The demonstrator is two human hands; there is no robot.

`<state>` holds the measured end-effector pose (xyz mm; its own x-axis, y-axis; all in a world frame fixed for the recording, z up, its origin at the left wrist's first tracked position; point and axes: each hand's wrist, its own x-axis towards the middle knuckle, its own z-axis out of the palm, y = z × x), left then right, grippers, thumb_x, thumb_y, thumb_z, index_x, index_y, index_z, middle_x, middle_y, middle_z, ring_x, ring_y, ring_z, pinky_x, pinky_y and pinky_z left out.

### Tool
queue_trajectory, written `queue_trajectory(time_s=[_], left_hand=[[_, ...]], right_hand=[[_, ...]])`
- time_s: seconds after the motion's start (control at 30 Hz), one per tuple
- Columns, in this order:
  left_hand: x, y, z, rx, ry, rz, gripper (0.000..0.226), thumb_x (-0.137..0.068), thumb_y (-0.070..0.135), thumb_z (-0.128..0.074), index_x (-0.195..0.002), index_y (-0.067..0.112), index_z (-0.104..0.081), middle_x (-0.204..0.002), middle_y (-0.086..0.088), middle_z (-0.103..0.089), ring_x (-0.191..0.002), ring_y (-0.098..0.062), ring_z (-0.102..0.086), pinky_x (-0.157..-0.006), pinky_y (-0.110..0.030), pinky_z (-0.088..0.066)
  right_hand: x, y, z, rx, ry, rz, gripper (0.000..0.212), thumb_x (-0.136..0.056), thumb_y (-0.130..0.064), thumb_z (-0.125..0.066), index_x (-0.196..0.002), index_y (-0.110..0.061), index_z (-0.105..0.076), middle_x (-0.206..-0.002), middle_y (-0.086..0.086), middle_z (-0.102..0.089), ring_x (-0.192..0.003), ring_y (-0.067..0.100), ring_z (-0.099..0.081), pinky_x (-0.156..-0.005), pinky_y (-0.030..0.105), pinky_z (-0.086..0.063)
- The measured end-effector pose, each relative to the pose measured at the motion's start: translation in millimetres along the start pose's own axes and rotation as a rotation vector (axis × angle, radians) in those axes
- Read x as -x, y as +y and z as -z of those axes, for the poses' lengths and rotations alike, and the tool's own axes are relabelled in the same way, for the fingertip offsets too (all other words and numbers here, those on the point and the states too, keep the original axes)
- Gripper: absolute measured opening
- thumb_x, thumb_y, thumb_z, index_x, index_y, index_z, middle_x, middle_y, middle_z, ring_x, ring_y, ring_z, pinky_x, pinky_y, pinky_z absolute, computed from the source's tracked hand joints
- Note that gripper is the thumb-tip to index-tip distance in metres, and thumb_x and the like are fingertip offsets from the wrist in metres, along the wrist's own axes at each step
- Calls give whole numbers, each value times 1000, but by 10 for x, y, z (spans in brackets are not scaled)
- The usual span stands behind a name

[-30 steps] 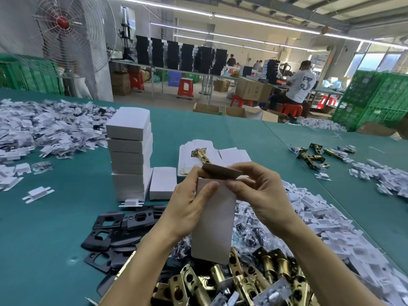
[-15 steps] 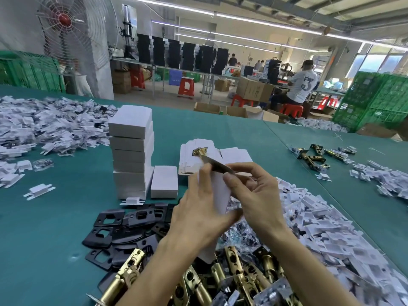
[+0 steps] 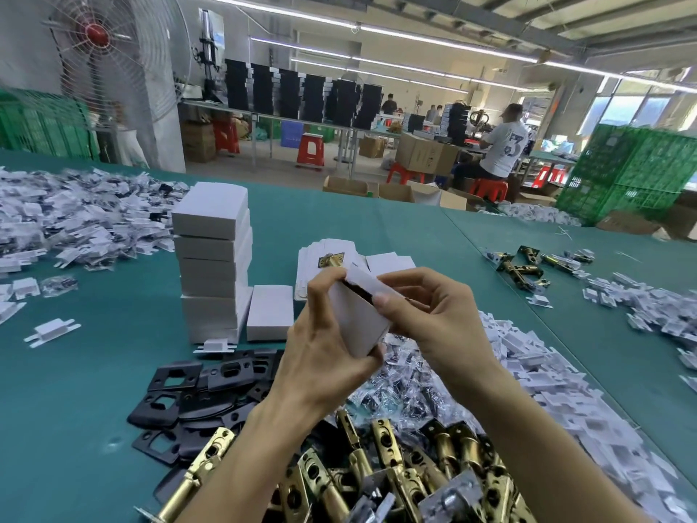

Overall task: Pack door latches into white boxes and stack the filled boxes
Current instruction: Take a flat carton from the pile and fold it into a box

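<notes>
Gripping a white box (image 3: 358, 318) in the left hand (image 3: 324, 345) — fingers curled round its lower body, thumb up along the near side, box tilted and lifted clear of the green worktop (image 3: 75, 390). Pinching the top flap (image 3: 367, 284) with the right hand (image 3: 433, 315), thumb and forefinger closed on the card, a dark slit showing under the flap; contents not to be made out. Both grips narrow, full of the same box.

Beyond the hands, flat box blanks (image 3: 313, 273) with one brass latch (image 3: 331, 260) lying on top. To the left, a tall stack of closed boxes (image 3: 213, 254), a single box (image 3: 269, 313) just beside its foot. Below the wrists, a heap of brass latches (image 3: 396, 458) — black plates (image 3: 188, 390) to the left of it, bagged small parts (image 3: 411, 390) and white plastic pieces (image 3: 547, 375) to the right.
</notes>
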<state>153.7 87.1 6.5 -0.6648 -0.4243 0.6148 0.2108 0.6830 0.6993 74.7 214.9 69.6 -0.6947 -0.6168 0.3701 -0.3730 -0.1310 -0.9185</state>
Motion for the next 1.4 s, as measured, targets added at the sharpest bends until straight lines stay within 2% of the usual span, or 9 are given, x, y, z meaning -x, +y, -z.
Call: queue_trajectory(time_s=[0.17,0.33,0.53,0.63,0.8,0.93,1.07,1.2,1.4], left_hand=[[7,32,-9,-98,-10,-7,99,-70,32,-81,-144,42,-17,-129,2,-54,-91,-18,-64,-68,-36,-59],[14,37,-18,-92,0,26,96,-70,37,-78,-145,41,-19,-128,4,-54,-92,-17,-63,-69,-39,-59],[-17,13,32,-16,28,65,98,-68,39,-76,-141,49,-11,-113,2,-57,-80,-16,-67,-64,-42,-60],[-29,5,62,26,-3,32,97,-70,38,-79,-138,54,-12,-113,0,-56,-77,-16,-68,-61,-41,-60],[-34,-15,64,71,-78,15,95,-69,37,-80,-136,60,-16,-119,2,-53,-81,-16,-68,-63,-39,-61],[-23,6,37,133,-135,15,91,-69,35,-78,-136,57,-21,-127,4,-48,-83,-21,-67,-66,-41,-61],[-19,-2,42,92,-89,-2,81,-72,35,-81,-129,55,-27,-124,17,-44,-92,-13,-63,-70,-33,-60],[-36,-19,78,58,-4,-3,71,-72,35,-84,-122,44,-35,-119,10,-51,-91,-16,-63,-65,-37,-59],[-43,-27,97,-80,27,-20,69,-71,43,-86,-108,46,-28,-105,10,-58,-82,-11,-63,-59,-40,-57]], right_hand=[[11,-7,32,0,31,-40,20,-85,-5,-75,-80,-24,-75,-86,5,-76,-78,15,-72,-67,28,-57],[34,-27,-49,126,41,15,15,-86,-11,-74,-87,-26,-77,-85,-7,-77,-79,7,-73,-69,21,-54],[41,-47,-19,301,-167,68,29,-97,-11,-60,-120,-28,-65,-116,-9,-60,-108,-4,-57,-86,12,-47],[34,-34,70,218,-245,81,33,-94,-10,-62,-123,-25,-63,-117,0,-57,-114,5,-57,-92,22,-50],[-20,13,148,-19,-177,152,24,-69,-12,-77,-93,-14,-76,-92,1,-72,-87,12,-69,-78,22,-54],[-36,53,175,-34,-170,165,19,-62,-14,-82,-80,-20,-80,-88,-1,-69,-83,18,-66,-77,34,-57],[-29,74,157,192,-170,281,18,-72,-20,-80,-89,-18,-78,-96,0,-70,-86,14,-69,-77,27,-57],[29,151,96,263,-145,275,21,-77,-27,-76,-98,-24,-76,-108,-2,-68,-97,13,-69,-78,23,-56],[104,194,-44,212,-148,124,26,-88,-22,-74,-110,-35,-73,-90,-1,-75,-77,17,-73,-75,43,-60]])
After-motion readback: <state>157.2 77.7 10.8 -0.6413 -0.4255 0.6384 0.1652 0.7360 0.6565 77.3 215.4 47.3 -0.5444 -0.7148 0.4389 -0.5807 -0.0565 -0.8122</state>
